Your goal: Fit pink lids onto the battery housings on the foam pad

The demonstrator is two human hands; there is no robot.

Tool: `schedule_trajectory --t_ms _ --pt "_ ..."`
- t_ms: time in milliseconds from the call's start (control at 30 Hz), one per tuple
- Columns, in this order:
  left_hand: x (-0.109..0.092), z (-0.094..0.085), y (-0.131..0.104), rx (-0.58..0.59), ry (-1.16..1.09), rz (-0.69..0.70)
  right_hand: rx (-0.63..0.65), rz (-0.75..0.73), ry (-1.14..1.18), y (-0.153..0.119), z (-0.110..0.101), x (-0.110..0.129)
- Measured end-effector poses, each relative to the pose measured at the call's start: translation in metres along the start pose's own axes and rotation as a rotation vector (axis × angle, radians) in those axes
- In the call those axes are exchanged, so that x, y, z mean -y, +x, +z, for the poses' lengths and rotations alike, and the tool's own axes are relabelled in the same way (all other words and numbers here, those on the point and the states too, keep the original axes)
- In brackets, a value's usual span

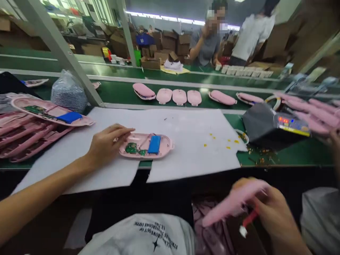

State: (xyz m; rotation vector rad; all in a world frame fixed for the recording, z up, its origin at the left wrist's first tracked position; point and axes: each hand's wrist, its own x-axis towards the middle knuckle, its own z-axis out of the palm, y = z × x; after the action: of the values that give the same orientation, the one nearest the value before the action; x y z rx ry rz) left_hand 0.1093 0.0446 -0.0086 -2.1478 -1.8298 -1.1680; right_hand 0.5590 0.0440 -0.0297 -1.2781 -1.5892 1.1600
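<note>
My left hand (108, 141) rests on the white sheet (186, 141) with its fingertips on the left end of an open pink shell (166, 143). That shell holds a green circuit board (132, 148) and a blue battery (154, 144). Low at the right, below the table edge, my right hand (273, 209) grips a blurred pink cover (233, 202). A red and white tool (248, 221) pokes out under that hand.
Pink shells (37, 134) are stacked at the left, one (50, 111) with board and battery on top. More pink covers (179, 96) lie along the green belt (117, 92). A dark device (265, 127) with lit display sits right. Two people (207, 42) stand behind.
</note>
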Motion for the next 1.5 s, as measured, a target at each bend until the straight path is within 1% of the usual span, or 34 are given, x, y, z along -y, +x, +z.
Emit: schedule_trajectory --t_ms 33,100,167,200,233,267,300,333,400,467,500,533,567,600,633,667,700,733,800,833,867,900,933,1000,1033,1067,1100,1133,1200,1267,1300,1367,1433,1500 --pt "0.003 -0.002 -0.003 0.013 -0.043 0.015 0.040 -0.044 0.028 0.020 0.016 0.017" --pt "0.005 -0.009 -0.008 0.028 -0.134 0.002 0.170 -0.128 0.099 0.068 0.060 0.052" --pt "0.005 -0.015 -0.012 0.036 -0.254 -0.110 0.282 -0.156 0.149 0.109 0.110 0.084" --pt "0.004 -0.019 -0.013 0.049 -0.326 -0.191 0.290 -0.141 0.169 0.124 0.134 0.096" --pt "0.003 -0.022 -0.014 0.063 -0.410 -0.279 0.262 -0.112 0.190 0.136 0.156 0.105" --pt "0.001 -0.026 -0.016 0.074 -0.490 -0.356 0.211 -0.077 0.217 0.145 0.174 0.111" --pt "-0.001 -0.029 -0.017 0.079 -0.543 -0.404 0.158 -0.045 0.245 0.151 0.190 0.113" --pt "-0.004 -0.033 -0.019 0.081 -0.576 -0.419 0.123 -0.024 0.264 0.155 0.202 0.114" --pt "-0.007 -0.040 -0.022 0.086 -0.591 -0.379 0.128 -0.029 0.270 0.160 0.217 0.114" --pt "-0.008 -0.044 -0.025 0.090 -0.576 -0.316 0.171 -0.105 0.241 0.164 0.221 0.117" --pt "-0.008 -0.045 -0.027 0.092 -0.578 -0.301 0.200 -0.169 0.213 0.165 0.218 0.121" --pt "-0.007 -0.045 -0.027 0.093 -0.594 -0.309 0.264 -0.239 0.172 0.167 0.213 0.127" --pt "-0.006 -0.044 -0.028 0.094 -0.617 -0.335 0.380 -0.301 0.107 0.168 0.206 0.135" --pt "-0.005 -0.044 -0.028 0.094 -0.642 -0.371 0.546 -0.349 0.011 0.169 0.198 0.144" --pt "-0.004 -0.043 -0.027 0.091 -0.664 -0.405 0.731 -0.378 -0.110 0.169 0.192 0.153" --pt "-0.003 -0.042 -0.027 0.085 -0.672 -0.424 0.888 -0.394 -0.241 0.168 0.186 0.163" --pt "-0.003 -0.042 -0.026 0.083 -0.664 -0.414 0.977 -0.407 -0.375 0.167 0.184 0.171" --pt "-0.003 -0.042 -0.026 0.083 -0.641 -0.364 0.985 -0.432 -0.497 0.165 0.185 0.178" --pt "-0.006 -0.042 -0.026 0.092 -0.569 -0.182 0.893 -0.510 -0.668 0.160 0.197 0.186" --pt "-0.007 -0.041 -0.027 0.092 -0.524 -0.091 0.870 -0.548 -0.709 0.157 0.205 0.188" --pt "-0.008 -0.040 -0.027 0.074 -0.468 -0.027 0.881 -0.580 -0.727 0.155 0.215 0.189" --pt "-0.009 -0.038 -0.028 0.036 -0.396 0.004 0.904 -0.605 -0.725 0.153 0.224 0.188" --pt "-0.010 -0.035 -0.029 -0.021 -0.304 0.007 0.915 -0.628 -0.710 0.151 0.232 0.187" --pt "-0.009 -0.028 -0.030 -0.160 -0.133 -0.029 0.876 -0.670 -0.679 0.151 0.244 0.185" --pt "-0.008 -0.025 -0.030 -0.216 -0.101 -0.040 0.851 -0.690 -0.675 0.152 0.248 0.183" --pt "-0.006 -0.022 -0.030 -0.240 -0.129 -0.049 0.834 -0.706 -0.676 0.153 0.250 0.182" --pt "-0.004 -0.019 -0.029 -0.237 -0.221 -0.074 0.820 -0.722 -0.684 0.155 0.251 0.180" --pt "-0.003 -0.017 -0.028 -0.218 -0.362 -0.128 0.804 -0.736 -0.700 0.158 0.252 0.179" --pt "0.001 -0.016 -0.024 -0.162 -0.675 -0.304 0.754 -0.751 -0.728 0.163 0.254 0.174" --pt "0.003 -0.017 -0.020 -0.121 -0.869 -0.499 0.714 -0.744 -0.723 0.168 0.256 0.167" --pt "0.004 -0.017 -0.018 -0.110 -0.909 -0.568 0.686 -0.743 -0.713 0.170 0.258 0.164" --pt "0.005 -0.019 -0.014 -0.077 -0.928 -0.633 0.597 -0.751 -0.694 0.170 0.265 0.159" --pt "0.003 -0.021 -0.011 -0.043 -0.950 -0.646 0.495 -0.776 -0.701 0.163 0.270 0.160" --pt "0.004 -0.023 -0.009 0.018 -0.961 -0.652 0.440 -0.792 -0.727 0.154 0.272 0.164"
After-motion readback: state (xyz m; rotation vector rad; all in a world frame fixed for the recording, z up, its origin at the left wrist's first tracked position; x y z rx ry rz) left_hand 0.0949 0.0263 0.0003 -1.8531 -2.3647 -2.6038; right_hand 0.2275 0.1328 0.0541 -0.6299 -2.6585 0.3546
